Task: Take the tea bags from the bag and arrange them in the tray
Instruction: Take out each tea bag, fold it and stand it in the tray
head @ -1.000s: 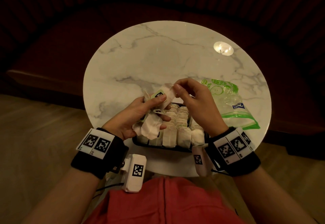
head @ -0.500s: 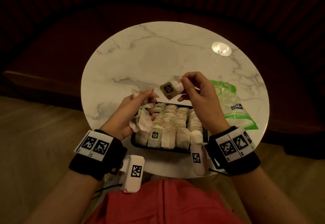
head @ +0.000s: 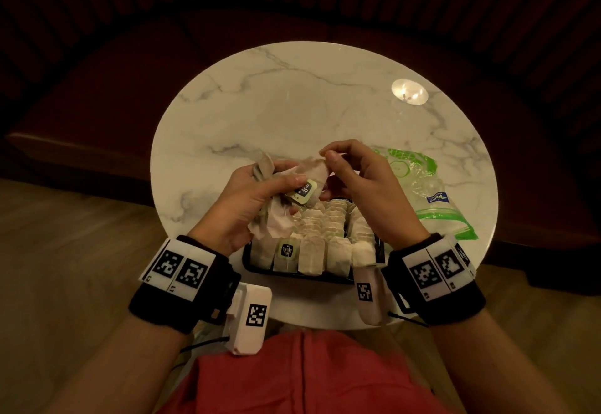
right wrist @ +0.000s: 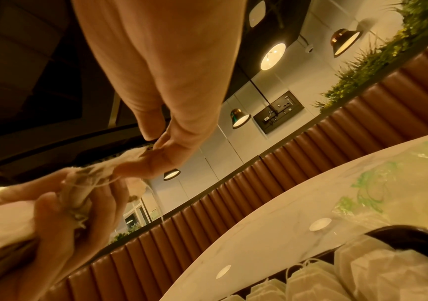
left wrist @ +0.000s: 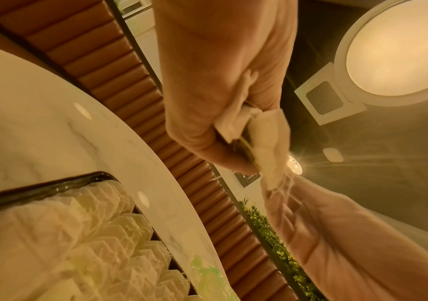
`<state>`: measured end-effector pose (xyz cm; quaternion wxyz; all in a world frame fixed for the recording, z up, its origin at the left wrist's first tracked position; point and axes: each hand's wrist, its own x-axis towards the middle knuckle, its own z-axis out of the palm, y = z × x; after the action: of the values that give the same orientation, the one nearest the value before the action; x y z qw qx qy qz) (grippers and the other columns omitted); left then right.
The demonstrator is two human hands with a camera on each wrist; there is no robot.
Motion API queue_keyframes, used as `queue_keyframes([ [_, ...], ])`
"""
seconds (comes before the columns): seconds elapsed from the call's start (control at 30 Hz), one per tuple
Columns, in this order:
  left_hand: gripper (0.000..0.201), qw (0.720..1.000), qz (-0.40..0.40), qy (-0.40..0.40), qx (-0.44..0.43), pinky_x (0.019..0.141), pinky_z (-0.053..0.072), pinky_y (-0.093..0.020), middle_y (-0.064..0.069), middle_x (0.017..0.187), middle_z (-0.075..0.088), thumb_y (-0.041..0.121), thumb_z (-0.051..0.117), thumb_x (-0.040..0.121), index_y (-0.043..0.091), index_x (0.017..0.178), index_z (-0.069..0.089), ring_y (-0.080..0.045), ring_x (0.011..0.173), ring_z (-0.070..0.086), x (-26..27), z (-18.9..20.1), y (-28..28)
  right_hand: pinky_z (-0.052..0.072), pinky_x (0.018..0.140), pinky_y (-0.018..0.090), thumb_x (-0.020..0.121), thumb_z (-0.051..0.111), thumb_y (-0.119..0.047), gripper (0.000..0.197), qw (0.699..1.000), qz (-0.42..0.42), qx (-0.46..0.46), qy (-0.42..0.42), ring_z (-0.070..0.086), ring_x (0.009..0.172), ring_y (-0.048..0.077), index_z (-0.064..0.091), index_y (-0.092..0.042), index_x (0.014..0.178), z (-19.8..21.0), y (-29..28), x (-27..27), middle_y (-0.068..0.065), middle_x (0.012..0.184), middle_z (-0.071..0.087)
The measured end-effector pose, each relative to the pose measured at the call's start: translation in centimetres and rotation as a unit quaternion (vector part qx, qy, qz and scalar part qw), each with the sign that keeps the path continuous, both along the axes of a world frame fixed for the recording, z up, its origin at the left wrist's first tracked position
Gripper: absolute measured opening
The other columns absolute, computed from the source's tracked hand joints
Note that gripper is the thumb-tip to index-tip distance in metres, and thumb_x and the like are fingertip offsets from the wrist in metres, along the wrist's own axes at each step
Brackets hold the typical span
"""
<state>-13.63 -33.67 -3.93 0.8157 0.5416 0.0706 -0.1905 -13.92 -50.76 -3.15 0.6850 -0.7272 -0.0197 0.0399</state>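
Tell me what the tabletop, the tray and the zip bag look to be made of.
Tabletop: marble or a marble-look slab, polished; grey veins, and it mirrors a ceiling light.
Tray: probably black plastic, glossy; highlights run along its thin rim.
Zip bag: clear thin plastic film with green print, crinkled and shiny.

1. Tea bags: pale paper sachets standing upright in packed rows inside the tray.
2. Tray: black, shallow.
3. Bag: clear plastic, green-printed, lying flat just beside the tray.
4. Loose tea bags: a crumpled bunch above the tray.
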Motion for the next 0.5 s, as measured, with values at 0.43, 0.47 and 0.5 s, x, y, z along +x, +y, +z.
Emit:
queue_keyframes([
  [0.43, 0.057, 0.993, 0.068, 0.041, -0.086, 0.049, 0.051, -0.021, -0.013, 0.084, 0.067, 0.006, 0.067, 0.075, -0.007, 0.128, 0.053, -0.012, 0.055, 0.064, 0.0, 0.6, -0.3, 0.057, 0.073, 0.031, 0.084, 0.069, 0.002, 0.03, 0.997, 0.031, 0.068, 0.025, 0.067, 0.077, 0.023, 0.057, -0.005, 0.111, -0.2, -0.5, -1.1, 0.009, 0.082, 0.068],
  [0.47, 0.057, 0.992, 0.075, 0.044, -0.087, 0.049, 0.051, -0.021, -0.012, 0.083, 0.066, 0.005, 0.067, 0.075, -0.005, 0.128, 0.053, -0.012, 0.054, 0.064, 0.0, 0.6, -0.3, 0.057, 0.074, 0.031, 0.084, 0.069, 0.002, 0.03, 0.997, 0.035, 0.066, 0.028, 0.068, 0.077, 0.023, 0.057, -0.005, 0.111, -0.1, -0.5, -1.2, 0.01, 0.083, 0.068],
  [0.5, 0.055, 0.992, 0.08, 0.047, -0.088, 0.049, 0.052, -0.021, -0.012, 0.083, 0.066, 0.005, 0.067, 0.075, -0.004, 0.127, 0.053, -0.012, 0.054, 0.064, 0.1, 0.5, -0.3, 0.057, 0.074, 0.032, 0.083, 0.07, 0.002, 0.031, 0.997, 0.04, 0.063, 0.031, 0.068, 0.077, 0.024, 0.057, -0.006, 0.111, -0.1, -0.5, -1.2, 0.009, 0.084, 0.069],
])
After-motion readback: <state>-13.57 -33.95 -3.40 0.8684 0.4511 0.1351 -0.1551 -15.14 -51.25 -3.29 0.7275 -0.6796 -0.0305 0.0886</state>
